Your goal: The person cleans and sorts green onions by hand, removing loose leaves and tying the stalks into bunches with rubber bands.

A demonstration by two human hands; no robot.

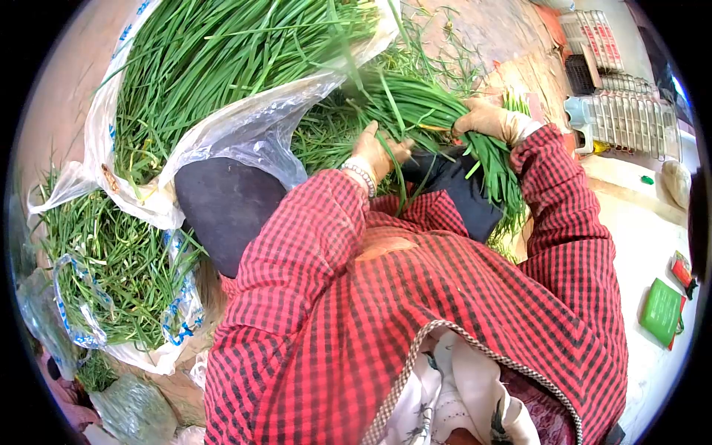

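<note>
A thick bunch of garlic chives [423, 104] lies across above my lap, its leaves running to the upper left and its other end hanging down at the right. My right hand [486, 121] is closed round this bunch. Just left of it, my left hand [380, 150], with a beaded bracelet at the wrist, has its fingers curled and a few long chive blades passing between thumb and fingers. Part of the fingers is hidden. Loose chives [326, 133] lie beneath and beside the left hand.
A large plastic bag [245, 115] full of long chives lies open at the upper left. Below it, another bag [174, 356] holds tangled, shorter greens. Wire racks [627, 122] stand at the upper right, and a green packet [660, 313] rests on the white surface at the right.
</note>
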